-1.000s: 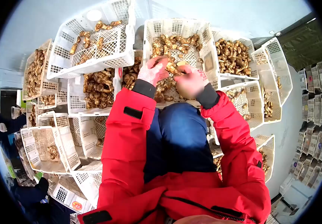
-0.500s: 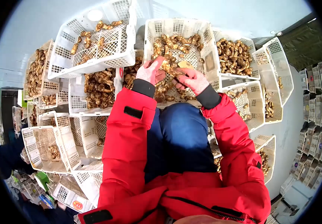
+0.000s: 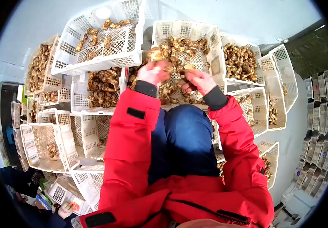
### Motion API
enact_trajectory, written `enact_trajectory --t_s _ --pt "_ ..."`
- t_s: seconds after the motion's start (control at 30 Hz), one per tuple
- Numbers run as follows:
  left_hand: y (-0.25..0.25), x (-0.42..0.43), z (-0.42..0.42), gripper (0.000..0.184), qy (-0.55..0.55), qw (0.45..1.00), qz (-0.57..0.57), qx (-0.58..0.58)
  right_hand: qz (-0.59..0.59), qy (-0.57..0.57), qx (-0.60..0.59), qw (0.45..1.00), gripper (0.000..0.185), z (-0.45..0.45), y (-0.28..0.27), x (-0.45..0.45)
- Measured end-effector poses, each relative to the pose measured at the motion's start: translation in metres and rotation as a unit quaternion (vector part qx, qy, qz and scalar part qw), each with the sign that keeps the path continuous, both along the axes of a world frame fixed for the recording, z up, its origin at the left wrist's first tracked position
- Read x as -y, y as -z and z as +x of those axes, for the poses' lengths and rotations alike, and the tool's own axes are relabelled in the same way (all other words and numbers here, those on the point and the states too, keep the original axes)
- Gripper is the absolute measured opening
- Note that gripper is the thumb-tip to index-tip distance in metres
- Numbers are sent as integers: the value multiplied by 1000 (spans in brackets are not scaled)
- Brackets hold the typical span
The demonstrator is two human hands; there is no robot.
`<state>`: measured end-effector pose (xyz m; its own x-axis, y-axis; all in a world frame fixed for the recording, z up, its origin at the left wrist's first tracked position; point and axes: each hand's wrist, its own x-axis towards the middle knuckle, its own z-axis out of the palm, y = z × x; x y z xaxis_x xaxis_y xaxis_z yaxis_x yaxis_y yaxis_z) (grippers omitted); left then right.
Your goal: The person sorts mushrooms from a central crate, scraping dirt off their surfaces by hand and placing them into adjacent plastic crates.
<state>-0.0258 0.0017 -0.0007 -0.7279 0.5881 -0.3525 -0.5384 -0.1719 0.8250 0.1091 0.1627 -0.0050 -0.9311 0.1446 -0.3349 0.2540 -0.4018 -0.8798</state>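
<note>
My left hand (image 3: pixel 154 72) is closed around a brown-and-cream mushroom (image 3: pixel 156 54), its blurred end sticking out past my fingers at the near crate's left wall. My right hand (image 3: pixel 199 81) is above the same white crate (image 3: pixel 216 64), fingers curled and pressed together; what they hold, if anything, I cannot make out. A flat yellowish piece (image 3: pixel 189 67) shows just beyond those fingers; whether it is touched is unclear. More mushrooms (image 3: pixel 181 45) lie along the crate's far side, and others (image 3: pixel 166 91) lie at the near side, below my hands.
A tilted white crate (image 3: pixel 114 62) with a few mushrooms stands at upper left. Fuller crates hold mushrooms (image 3: pixel 104 85) below it and mushrooms (image 3: pixel 240 62) to the right. Stacked crates (image 3: pixel 42 142) fill the left. Another person's gloved hand (image 3: pixel 65 210) is at lower left.
My left hand has moved the mushroom up and left, away from my right hand; both hands held close together before. The other person's gloved hand has come into view at lower left.
</note>
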Motion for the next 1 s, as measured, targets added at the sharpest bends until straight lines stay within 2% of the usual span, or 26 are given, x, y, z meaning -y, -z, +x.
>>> enact_trajectory --t_s 0.03,0.1,0.13,0.17,0.23,0.27,0.3,0.33,0.37,0.4,0.43,0.47,0.53,0.57,0.63,0.67,0.7,0.77,0.83,0.87,0.9,0.93,0.97,1.0 --pt "2 15 -7 35 -44 999 -9 10 52 -27 11 998 38 2 -8 -9" --pt "-44 63 2 33 -70 996 -2 -56 78 39 39 995 36 8 14 -32" --pt "-31 96 -1 32 -82 990 -68 -89 90 47 66 993 35 9 24 -43" --pt "-10 134 -5 30 -92 979 -133 -120 101 56 93 989 33 10 34 -52" --pt "40 213 4 29 -116 972 -191 -69 115 46 130 984 28 6 51 -60" --pt "77 262 14 26 -110 966 -235 5 123 18 131 984 28 0 69 -60" --pt "82 280 38 23 -114 965 -236 9 132 -8 132 982 27 -7 86 -60" --pt "132 325 56 24 -168 957 -210 110 145 -53 160 975 27 -16 89 -52" --pt "154 351 72 24 -168 943 -259 126 58 -118 101 986 29 -24 115 -53" --pt "179 372 88 24 -212 935 -245 143 173 -155 123 965 31 -32 111 -44" --pt "183 374 98 23 -259 925 -228 160 286 -193 142 928 33 -44 105 -30" --pt "186 377 102 22 -249 924 -241 162 304 -212 134 919 35 -55 109 -16" --pt "153 348 101 20 -228 923 -264 162 354 -271 138 884 39 -73 103 8" --pt "156 352 103 20 -208 933 -253 151 386 -304 144 859 40 -76 91 17" --pt "150 346 101 20 -167 950 -232 124 477 -332 65 811 41 -82 103 24" --pt "140 333 105 25 -209 934 -243 159 501 -339 88 791 44 -86 110 24" --pt "137 342 104 27 -209 948 -206 125 533 -321 57 781 45 -87 108 18" --pt "133 364 97 33 -200 970 -125 56 442 -224 95 863 43 -78 88 6" --pt "42 307 74 44 -199 979 -46 28 411 -150 55 897 40 -64 49 -11" --pt "32 319 48 47 -118 979 -118 -115 427 -99 -13 899 38 -53 27 -18" --pt "10 299 34 48 -91 976 -102 -170 441 -47 -79 893 36 -40 4 -23" --pt "-11 278 20 49 -68 969 -83 -224 356 -35 -75 931 36 -30 -17 -21" --pt "-50 220 22 47 -103 978 14 -181 269 -18 -68 961 35 -18 -39 -17" --pt "-64 183 17 40 -62 968 -64 -235 393 -42 -189 899 35 -1 -60 -16"
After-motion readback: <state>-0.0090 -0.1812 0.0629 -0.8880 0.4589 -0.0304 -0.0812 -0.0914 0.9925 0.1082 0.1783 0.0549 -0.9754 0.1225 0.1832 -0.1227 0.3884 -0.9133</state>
